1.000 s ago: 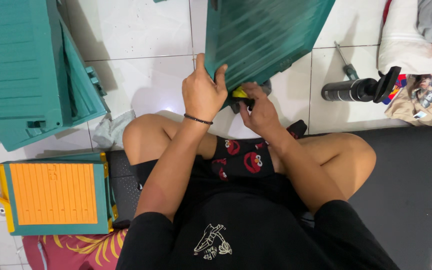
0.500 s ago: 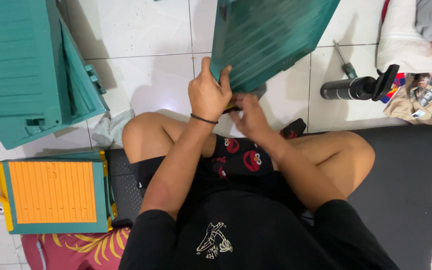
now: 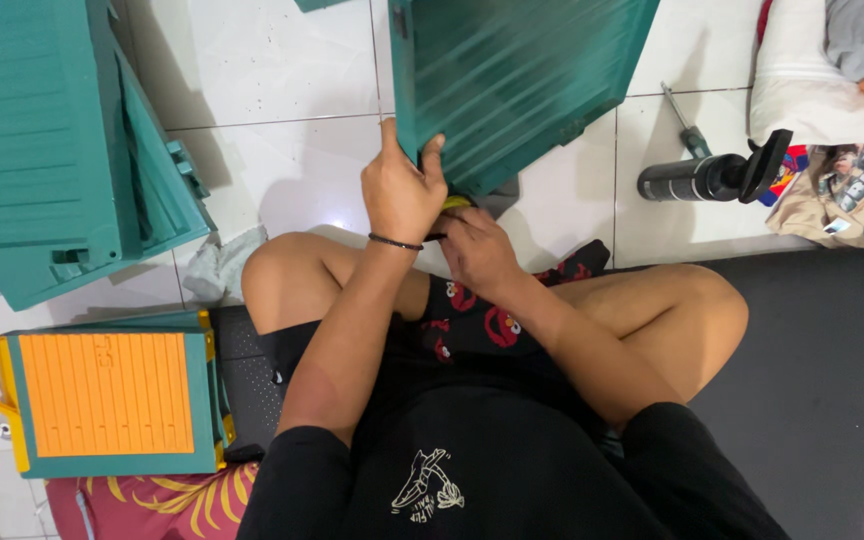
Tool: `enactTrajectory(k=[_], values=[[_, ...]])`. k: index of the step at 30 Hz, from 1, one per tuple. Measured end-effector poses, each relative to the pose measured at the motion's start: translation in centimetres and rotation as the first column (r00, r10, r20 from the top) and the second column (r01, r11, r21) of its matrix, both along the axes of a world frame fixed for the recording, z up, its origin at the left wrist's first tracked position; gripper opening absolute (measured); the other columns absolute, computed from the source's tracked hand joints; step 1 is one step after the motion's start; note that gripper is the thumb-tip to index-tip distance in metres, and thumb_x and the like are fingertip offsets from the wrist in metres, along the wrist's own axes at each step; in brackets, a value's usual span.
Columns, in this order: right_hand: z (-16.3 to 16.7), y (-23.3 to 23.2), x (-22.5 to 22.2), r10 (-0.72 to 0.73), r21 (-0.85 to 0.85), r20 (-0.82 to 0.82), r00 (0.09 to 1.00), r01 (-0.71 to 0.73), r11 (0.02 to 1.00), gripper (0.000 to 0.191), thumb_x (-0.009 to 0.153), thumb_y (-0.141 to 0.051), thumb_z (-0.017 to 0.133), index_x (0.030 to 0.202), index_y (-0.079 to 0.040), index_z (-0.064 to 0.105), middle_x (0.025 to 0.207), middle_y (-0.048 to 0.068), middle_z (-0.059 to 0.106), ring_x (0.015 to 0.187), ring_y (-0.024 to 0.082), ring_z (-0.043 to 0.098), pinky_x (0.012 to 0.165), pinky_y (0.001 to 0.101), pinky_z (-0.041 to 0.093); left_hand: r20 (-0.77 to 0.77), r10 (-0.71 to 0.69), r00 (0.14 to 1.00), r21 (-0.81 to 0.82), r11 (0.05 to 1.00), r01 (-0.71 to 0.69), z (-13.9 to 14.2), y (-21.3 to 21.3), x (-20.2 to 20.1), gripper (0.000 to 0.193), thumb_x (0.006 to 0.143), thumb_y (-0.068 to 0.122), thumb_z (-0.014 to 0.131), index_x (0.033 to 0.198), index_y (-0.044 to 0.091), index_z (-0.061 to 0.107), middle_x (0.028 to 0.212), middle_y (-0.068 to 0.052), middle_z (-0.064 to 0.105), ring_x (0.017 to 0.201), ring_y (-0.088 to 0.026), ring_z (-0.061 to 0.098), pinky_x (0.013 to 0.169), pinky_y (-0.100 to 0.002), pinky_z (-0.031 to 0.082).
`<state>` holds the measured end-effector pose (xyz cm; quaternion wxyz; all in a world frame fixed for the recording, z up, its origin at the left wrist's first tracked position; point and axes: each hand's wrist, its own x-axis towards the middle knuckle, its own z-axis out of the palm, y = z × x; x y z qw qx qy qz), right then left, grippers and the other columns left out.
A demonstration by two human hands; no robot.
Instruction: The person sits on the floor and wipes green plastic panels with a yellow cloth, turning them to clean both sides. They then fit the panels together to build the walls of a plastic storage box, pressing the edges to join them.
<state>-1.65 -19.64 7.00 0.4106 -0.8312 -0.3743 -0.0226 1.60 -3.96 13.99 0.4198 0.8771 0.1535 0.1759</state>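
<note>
The green ribbed plastic panel (image 3: pixel 522 80) stood tilted over the tiled floor (image 3: pixel 282 150) before the seated person. It looked stiff, light and smooth. The left hand (image 3: pixel 402 190) was clamped on its lower corner, the soundest hold; the right hand (image 3: pixel 477 250), curled beneath, pinched a small yellow part (image 3: pixel 455 202).

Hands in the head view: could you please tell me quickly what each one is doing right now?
Left hand: closed on the edge of the green ribbed panel.
Right hand: curled under the panel's corner at a small yellow part; its grip cannot be told.
</note>
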Motion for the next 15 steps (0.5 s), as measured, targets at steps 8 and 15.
enactTrajectory(k=[8, 15], values=[[-0.3, -2.2, 2.7, -0.100, -0.101, 0.150, 0.984, 0.116, 0.988, 0.030, 0.080, 0.003, 0.070, 0.108, -0.007, 0.064, 0.111, 0.011, 0.068, 0.112, 0.037, 0.064, 0.104, 0.0473, 0.051, -0.024, -0.008, 1.000, -0.011, 1.000, 0.007, 0.1, 0.5, -0.2, 0.031, 0.095, 0.019, 0.073, 0.110, 0.001, 0.053, 0.062, -0.018, 0.063, 0.060, -0.041, 0.065, 0.056, -0.050, 0.050], [-0.3, 0.1, 0.1, 0.015, 0.012, -0.024, 1.000, -0.014, 1.000, 0.028, 0.084, 0.001, 0.069, 0.111, -0.003, 0.065, 0.113, 0.015, 0.066, 0.108, 0.036, 0.063, 0.095, 0.0445, 0.051, 0.019, 0.000, 1.000, 0.016, 1.000, 0.000, 0.3, 0.7, 0.0, 0.033, 0.095, 0.018, 0.073, 0.112, -0.001, 0.053, 0.063, -0.018, 0.064, 0.061, -0.042, 0.065, 0.055, -0.051, 0.049]])
